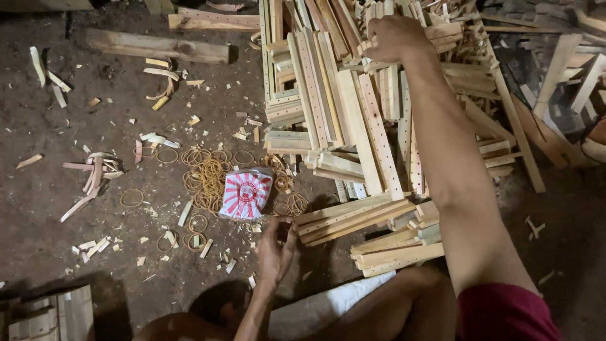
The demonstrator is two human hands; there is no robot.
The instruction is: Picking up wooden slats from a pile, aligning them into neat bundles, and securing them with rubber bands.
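Here, a red-and-white bag (246, 193) lies beside rubber bands (205, 177).

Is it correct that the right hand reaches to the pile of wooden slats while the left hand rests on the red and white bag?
Not quite. In the head view the left hand is on the dirt floor just below the red and white bag, not resting on it. The right hand does reach to the pile of wooden slats.

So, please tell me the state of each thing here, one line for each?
Right hand: stretched out, gripping a slat on the wooden slats.
Left hand: low by the floor, fingers half curled, holding nothing visible.
Wooden slats: loosely piled, some bundled.
Rubber bands: scattered on the floor.
Red and white bag: lying crumpled.
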